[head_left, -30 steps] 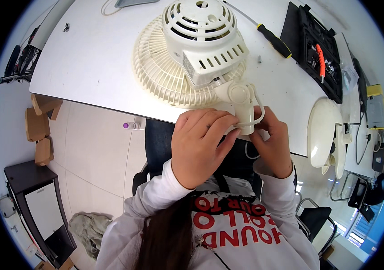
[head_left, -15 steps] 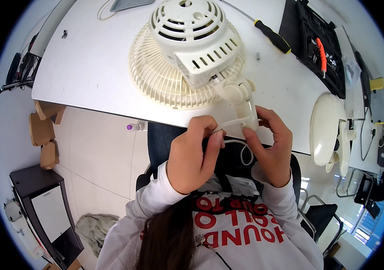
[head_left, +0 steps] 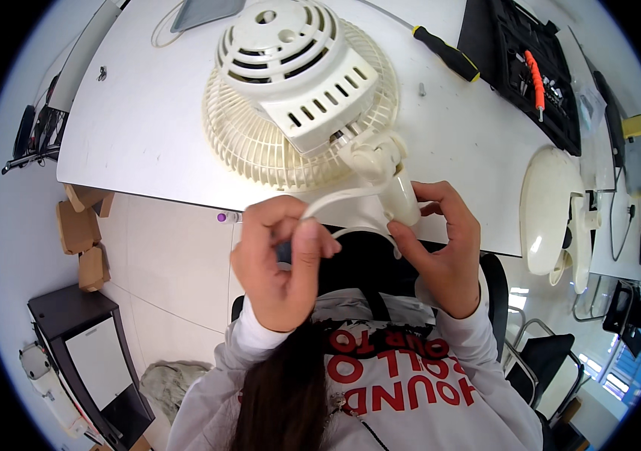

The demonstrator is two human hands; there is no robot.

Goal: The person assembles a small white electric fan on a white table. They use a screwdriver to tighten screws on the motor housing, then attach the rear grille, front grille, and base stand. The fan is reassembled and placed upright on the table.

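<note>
A cream electric fan (head_left: 294, 83) lies grille down on the white table, its vented motor housing on top. From the housing a jointed neck (head_left: 397, 197) reaches toward me to the table's near edge. My right hand (head_left: 444, 248) pinches the neck's lower end between thumb and fingers. A white power cord (head_left: 347, 194) comes off the neck and runs left. My left hand (head_left: 279, 255) grips that cord between thumb and forefinger, away from the neck. Beyond the left fingers the cord loops down toward my lap.
On the white table (head_left: 140, 143) lie a black-and-yellow screwdriver (head_left: 448, 54), a grey tray (head_left: 204, 11) and a small screw-like piece (head_left: 421, 89). A black tool case (head_left: 531, 75) holds an orange-red flexible shaft (head_left: 535, 83). A cream fan base (head_left: 550, 210) rests at the right edge.
My left hand has moved left, drawing the cord out from the neck in a longer span. The fan's housing and neck have shifted slightly left, with my right hand still on the neck.
</note>
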